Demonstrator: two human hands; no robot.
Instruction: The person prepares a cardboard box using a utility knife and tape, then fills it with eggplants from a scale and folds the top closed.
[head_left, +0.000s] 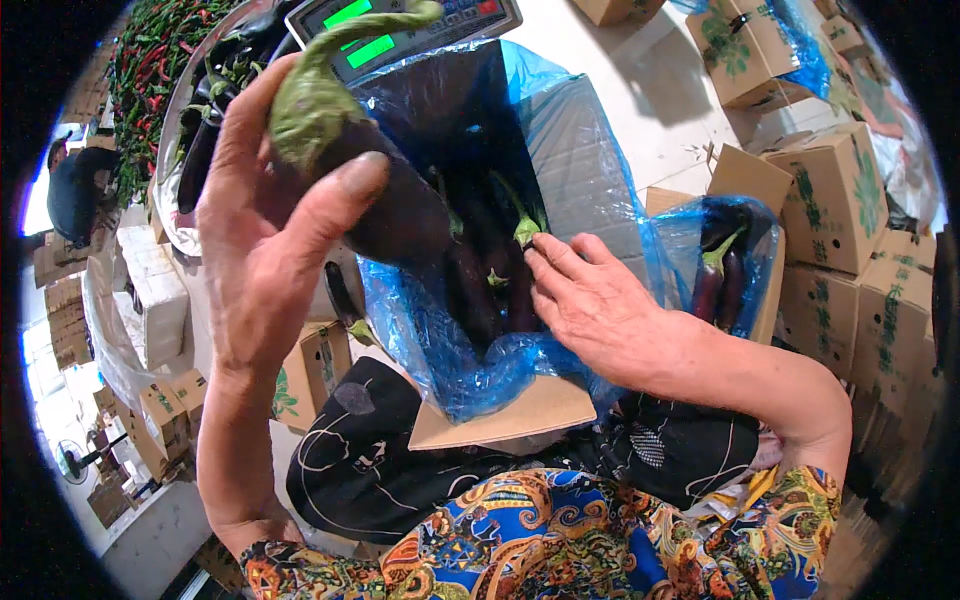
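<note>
My left hand (259, 202) grips a large dark purple eggplant (397, 199) near its green cap, with the curled stem pointing up and away. It is held high, close to the camera, and covers part of the carton below. Inside that cardboard carton (502, 412), lined with blue plastic film (465, 375), lie several eggplants (472, 285). My right hand (589, 300) reaches over the carton's right side. Its fingertips touch an eggplant just below the green cap (527, 229); whether they grip it is hidden.
A digital scale (450, 26) with lit green displays stands behind the carton. Another film-lined carton (769, 292) holds eggplants at right, beside stacked boxes (825, 202). Further eggplants (199, 150) and a heap of red and green peppers (154, 75) lie at left. A person (79, 191) bends at far left.
</note>
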